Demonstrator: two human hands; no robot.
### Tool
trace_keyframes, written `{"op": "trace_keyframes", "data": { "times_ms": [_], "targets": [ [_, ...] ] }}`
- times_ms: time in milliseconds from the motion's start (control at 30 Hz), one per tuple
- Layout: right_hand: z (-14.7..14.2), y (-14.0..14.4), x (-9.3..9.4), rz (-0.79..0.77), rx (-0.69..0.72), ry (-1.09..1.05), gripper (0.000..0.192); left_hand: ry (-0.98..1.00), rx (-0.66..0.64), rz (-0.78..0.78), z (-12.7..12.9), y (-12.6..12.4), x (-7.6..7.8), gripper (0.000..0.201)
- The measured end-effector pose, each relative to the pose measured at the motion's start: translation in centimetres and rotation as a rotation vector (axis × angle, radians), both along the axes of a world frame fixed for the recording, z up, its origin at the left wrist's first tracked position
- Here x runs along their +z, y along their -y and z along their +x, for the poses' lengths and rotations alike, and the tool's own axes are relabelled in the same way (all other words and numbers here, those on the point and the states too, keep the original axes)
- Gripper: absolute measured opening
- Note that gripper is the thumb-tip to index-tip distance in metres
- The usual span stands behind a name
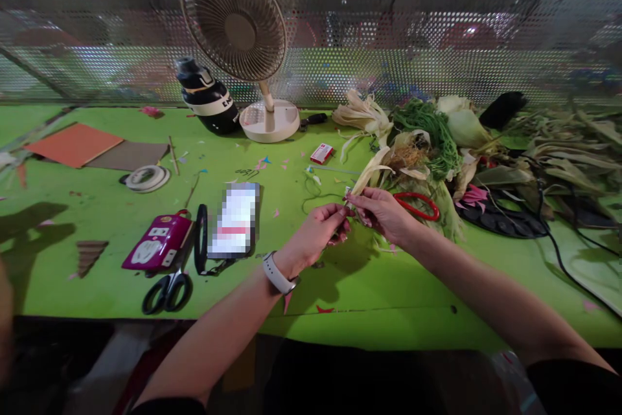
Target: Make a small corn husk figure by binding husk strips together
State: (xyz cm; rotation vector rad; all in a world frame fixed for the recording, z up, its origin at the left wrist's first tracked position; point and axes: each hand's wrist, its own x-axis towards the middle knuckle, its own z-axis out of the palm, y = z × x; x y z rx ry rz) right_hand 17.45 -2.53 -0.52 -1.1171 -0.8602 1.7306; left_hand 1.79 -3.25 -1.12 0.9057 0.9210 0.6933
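Note:
A pale dried corn husk strip (pixel 372 171) points up and to the right from between my hands, above the green table. My right hand (pixel 381 213) pinches its lower part between thumb and fingertips. Close against it, my left hand (pixel 324 234), with a white band on the wrist, is closed on the thin lower end; the exact hold is partly hidden by the fingers. Just right of my right hand lies a red loop-shaped handle (pixel 418 206). Behind it are loose corn husks (pixel 362 114) and a tangled green bundle (pixel 427 130).
A fan (pixel 269 122) and a black bottle (pixel 211 104) stand at the back before a perforated metal screen. To the left lie black-handled scissors (pixel 168 293), a purple pouch (pixel 158 243), a phone (pixel 236 221) and tape rolls (pixel 147 179). Cables and a black pad (pixel 505 217) lie right.

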Motion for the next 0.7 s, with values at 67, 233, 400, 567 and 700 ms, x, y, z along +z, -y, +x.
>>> {"op": "trace_keyframes", "data": {
  "times_ms": [67,233,400,567,700],
  "targets": [
    [-0.07,-0.02,-0.07,-0.050,-0.004,-0.057,0.026,-0.055,0.007,0.037,0.14,0.17,-0.01,0.022],
    [-0.03,-0.03,0.07,-0.143,-0.056,-0.114,0.018,-0.060,0.031,0.063,0.39,0.21,-0.25,0.019],
    [0.13,0.07,0.06,-0.099,-0.075,-0.166,0.016,-0.007,0.097,0.007,0.34,-0.09,-0.24,0.015],
    [0.12,0.10,0.15,-0.092,-0.104,-0.178,0.023,0.037,0.111,-0.057,0.24,-0.14,0.26,0.011],
    [0.20,0.11,0.57,-0.118,-0.098,-0.275,0.026,0.031,0.136,-0.051,0.03,-0.29,0.49,0.011]
  ]
}}
